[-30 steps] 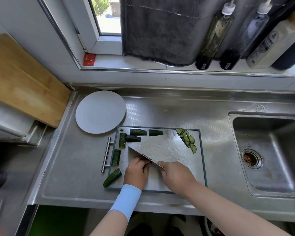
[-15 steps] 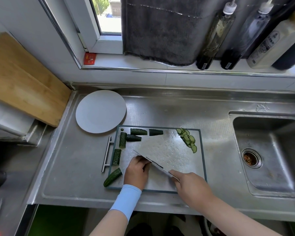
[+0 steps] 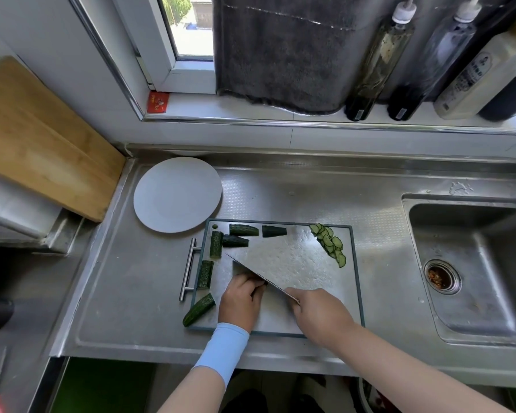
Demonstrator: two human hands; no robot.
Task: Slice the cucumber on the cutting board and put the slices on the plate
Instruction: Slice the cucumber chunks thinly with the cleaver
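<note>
R hand (image 3: 319, 311) grips knife (image 3: 276, 277); L hand (image 3: 240, 299) curled against it, its hold hidden; risk: slip nicks knuckles; cucumber piece (image 3: 198, 310) overhanging board's (image 3: 356, 278) front-left corner may drop.

Left forearm: plain light blue sleeve (image 3: 221, 350), snug fit, cuff ends at the wrist behind left hand (image 3: 239, 302). Right hand (image 3: 319, 314) and right forearm (image 3: 399, 365) bare.

Home kitchen: steel sink (image 3: 474, 248), sauce bottles (image 3: 379, 64) on windowsill (image 3: 251, 110).
</note>
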